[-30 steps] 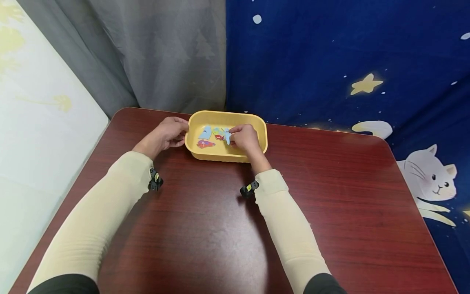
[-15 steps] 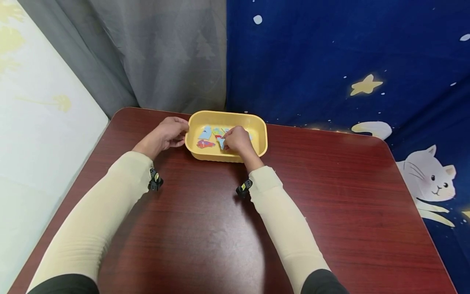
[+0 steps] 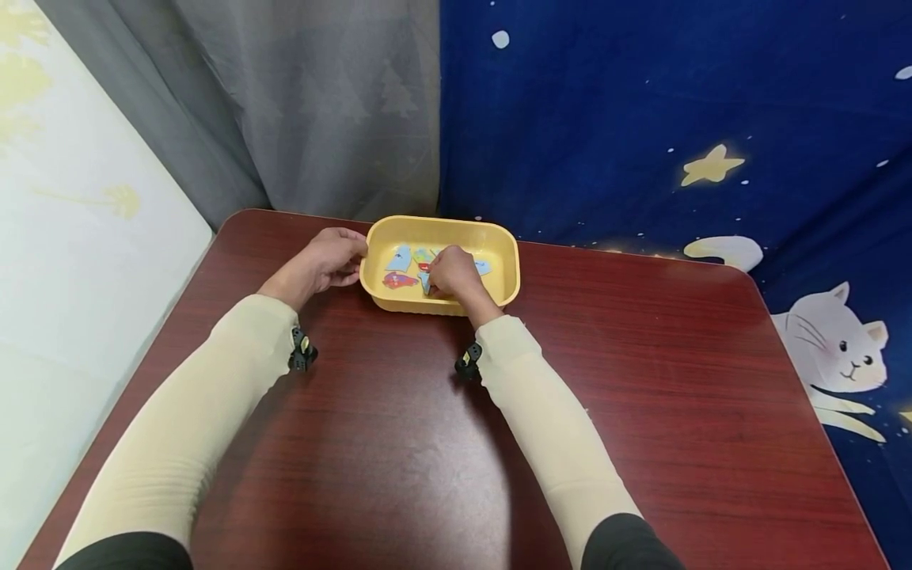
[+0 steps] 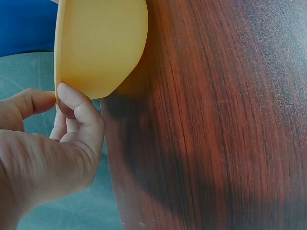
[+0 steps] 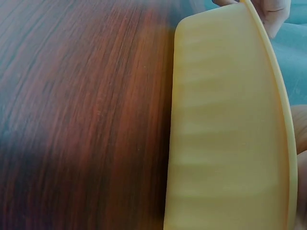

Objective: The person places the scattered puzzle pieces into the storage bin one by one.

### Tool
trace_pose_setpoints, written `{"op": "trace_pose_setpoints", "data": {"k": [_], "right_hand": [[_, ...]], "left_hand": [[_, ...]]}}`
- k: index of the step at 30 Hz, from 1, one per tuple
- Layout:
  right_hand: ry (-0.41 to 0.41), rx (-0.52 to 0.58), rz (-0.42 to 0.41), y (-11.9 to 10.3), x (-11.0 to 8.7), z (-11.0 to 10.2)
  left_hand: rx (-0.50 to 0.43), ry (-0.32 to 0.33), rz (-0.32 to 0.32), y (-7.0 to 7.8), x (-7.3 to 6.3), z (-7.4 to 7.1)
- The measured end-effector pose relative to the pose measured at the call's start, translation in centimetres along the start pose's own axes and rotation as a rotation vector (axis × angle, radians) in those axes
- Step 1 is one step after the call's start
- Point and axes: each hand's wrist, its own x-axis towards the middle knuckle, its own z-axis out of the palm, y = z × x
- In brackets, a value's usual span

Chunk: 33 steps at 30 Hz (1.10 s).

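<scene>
A yellow plastic tub (image 3: pixel 502 269) stands at the table's far edge, with several flat printed puzzle pieces on its floor. My left hand (image 3: pixel 335 257) pinches the tub's left rim between thumb and fingers, as the left wrist view shows close up. My right hand (image 3: pixel 456 275) reaches down inside the tub, pinching a light blue puzzle piece (image 3: pixel 423 280) that its fingers partly cover. Left of it lie a red puzzle piece (image 3: pixel 400 280) and a pale blue one (image 3: pixel 400 258). A yellow-green piece (image 3: pixel 423 256) lies behind the fingers. Another light blue piece (image 3: pixel 482 267) shows right of the hand.
The dark red wooden table (image 3: pixel 399 443) runs from the tub toward me. A grey curtain (image 3: pixel 342 119) and a blue star-patterned curtain (image 3: pixel 606 119) hang just behind its far edge. A white patterned wall (image 3: pixel 85 237) borders the left side.
My right hand has moved left inside the tub with the light blue puzzle piece, uncovering another blue piece on the right. The left hand has stayed at the rim.
</scene>
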Motion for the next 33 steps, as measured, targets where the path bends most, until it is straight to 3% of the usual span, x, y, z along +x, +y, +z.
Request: {"op": "trace_pose_setpoints", "data": {"k": [8, 18, 26, 33], "right_hand": [[0.02, -0.038, 0.001, 0.0, -0.2, 0.0], [0.089, -0.031, 0.031, 0.1, -0.4, -1.3], [0.097, 0.155, 0.09, 0.4, -0.6, -2.4], [0.105, 0.422, 0.028, 1.0, -1.6, -3.9]], "left_hand": [[-0.008, -0.014, -0.003, 0.0, 0.1, 0.0], [0.028, 0.022, 0.004, 0.1, 0.4, -0.2], [0.046, 0.013, 0.003, 0.1, 0.4, -0.5], [0.029, 0.018, 0.002, -0.5, 0.4, -1.1]]}}
